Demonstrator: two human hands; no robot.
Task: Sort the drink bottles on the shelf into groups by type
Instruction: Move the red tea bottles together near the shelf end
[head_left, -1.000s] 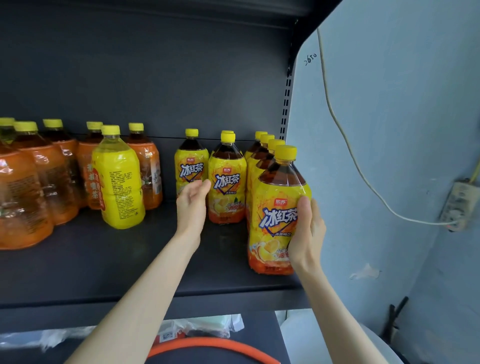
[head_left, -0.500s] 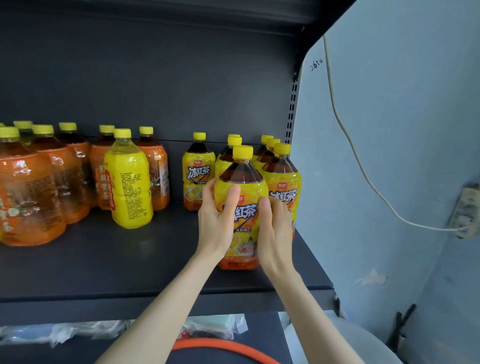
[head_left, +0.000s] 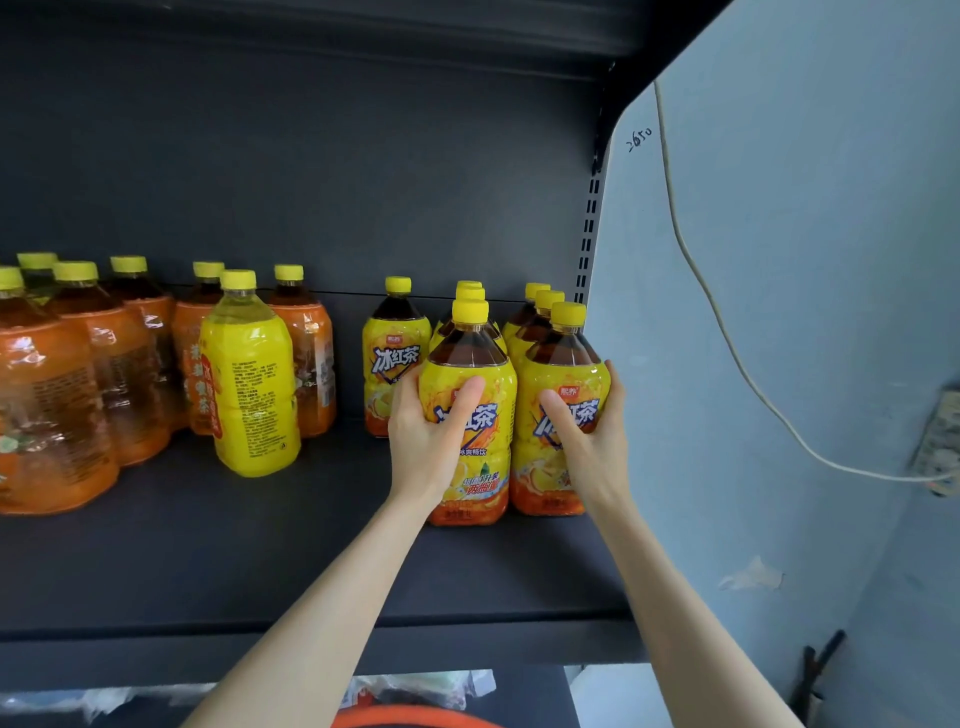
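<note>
Currently: two iced-tea bottles are in hand at centre-right of the frame, the middle bottle (head_left: 478, 465) and the right bottle (head_left: 566, 371). Both stand upright on the shelf (head_left: 260, 561) at the front of their columns, side by side, touching or very nearly so. More of the same type are lined up behind them.

Step, as I read it: squaring up the front row of the iced-tea group. To do it well, slide rather than lift, and push both back together until they meet the bottles behind. The grip sits around the belly, which is good, less chance of tipping. Keep labels forward. Mind the slotted upright (head_left: 587, 249) just beside the right bottle. Likely left to sort: the all-yellow bottle (head_left: 249, 384) standing among the orange-wrapped bottles (head_left: 104, 384) at the left of the frame.

Pose: left hand (head_left: 431, 431) grasps the middle bottle, thumb laid up across the label, fingers curled round its far side. Right hand (head_left: 587, 441) grasps the right bottle, thumb on the label front, fingers wrapped round the outer flank. Both forearms are bare, rising from the bottom edge and converging slightly; wrists roughly straight.
</note>
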